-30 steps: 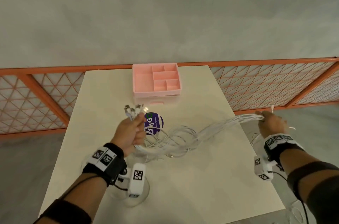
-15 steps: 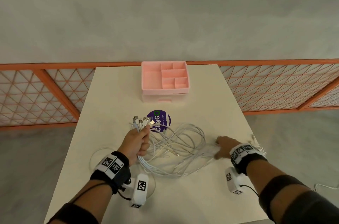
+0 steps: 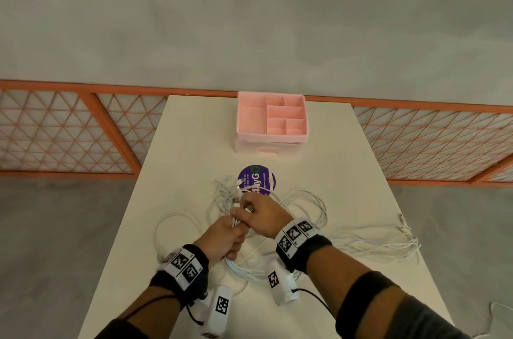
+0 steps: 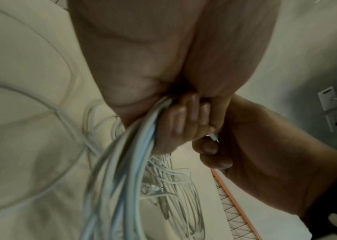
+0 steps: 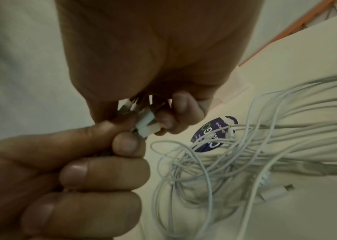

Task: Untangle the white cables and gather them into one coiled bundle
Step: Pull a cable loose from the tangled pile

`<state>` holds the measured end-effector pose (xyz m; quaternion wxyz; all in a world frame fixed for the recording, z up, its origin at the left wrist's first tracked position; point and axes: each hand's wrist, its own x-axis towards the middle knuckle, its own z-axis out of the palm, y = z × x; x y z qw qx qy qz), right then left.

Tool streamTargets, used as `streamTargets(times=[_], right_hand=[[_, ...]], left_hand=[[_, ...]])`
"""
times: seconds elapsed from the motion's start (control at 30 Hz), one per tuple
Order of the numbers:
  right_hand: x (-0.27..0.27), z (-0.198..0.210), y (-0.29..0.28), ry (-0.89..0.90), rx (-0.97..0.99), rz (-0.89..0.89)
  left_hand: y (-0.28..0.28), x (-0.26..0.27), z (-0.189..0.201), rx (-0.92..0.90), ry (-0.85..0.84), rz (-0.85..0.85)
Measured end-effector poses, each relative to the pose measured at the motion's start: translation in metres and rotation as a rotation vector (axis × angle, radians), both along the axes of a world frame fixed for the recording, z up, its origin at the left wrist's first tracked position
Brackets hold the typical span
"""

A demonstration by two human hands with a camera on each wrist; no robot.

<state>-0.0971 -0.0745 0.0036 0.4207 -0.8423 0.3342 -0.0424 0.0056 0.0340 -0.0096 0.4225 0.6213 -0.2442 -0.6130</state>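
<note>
- Head view: your left hand [image 3: 223, 238] grips a sheaf of the white cables [image 3: 302, 205], fingers curled tight round it.
- Your right hand [image 3: 263, 216] pinches the plug ends [image 5: 147, 125], touching the left.
- Loose loops sprawl on the table [image 3: 333, 155], just nearer you than the purple sticker [image 3: 256, 179].
- Pink organizer [image 3: 272, 119] sits beyond the sticker.

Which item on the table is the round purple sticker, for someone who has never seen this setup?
Start at the cream rectangular table and find the pink plastic compartment organizer at its far edge. Just nearer than it lies the round purple sticker, flat on the tabletop with white lettering. It is the only dark, printed disc there, partly crossed by the tangled white cables.
</note>
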Motion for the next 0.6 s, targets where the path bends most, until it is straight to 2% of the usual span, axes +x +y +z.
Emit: streamTargets(times=[0.23,0.43,0.6], right_hand=[[0.02,-0.007,0.012,-0.036,0.023,0.012],[0.038,-0.003,0.029,0.043,-0.064,-0.029],[0.046,-0.009,0.032,0.136,0.058,0.002]], left_hand=[[0.009,0.016,-0.006,-0.021,-0.013,-0.079],[0.009,0.031,-0.012,-0.014,-0.227,-0.143],[0.018,0.036,-0.021,0.034,-0.123,-0.081]])
